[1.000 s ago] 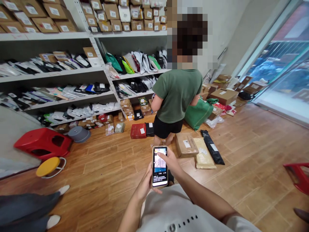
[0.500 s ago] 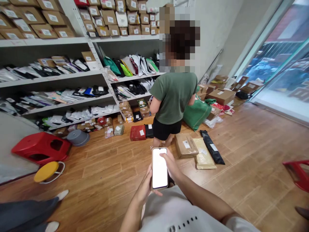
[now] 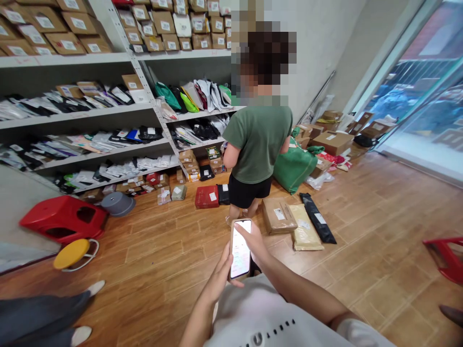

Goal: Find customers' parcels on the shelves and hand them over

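A smartphone [image 3: 240,258] with a lit, mostly white screen is held upright in front of my body. My left hand [image 3: 220,273] is closed around its left side and lower end, with fingertips showing below it. My right hand [image 3: 256,242] wraps the right edge, and its thumb lies across the upper left of the screen. The fingers behind the phone are hidden. Small lines of content show on the screen, too small to read. Just beyond the phone stands a person in a green shirt [image 3: 258,144], back turned to me.
Shelves [image 3: 119,108] packed with labelled parcels line the left wall. A cardboard box [image 3: 278,216], a cream padded parcel [image 3: 306,229] and a long black parcel [image 3: 318,219] lie on the floor. A green sack [image 3: 294,168], a red stool [image 3: 61,219] and a yellow stool [image 3: 71,254] stand around.
The screen has gone from blank white to showing content. My right thumb has shifted toward the screen's upper left corner, and the phone has tilted slightly.
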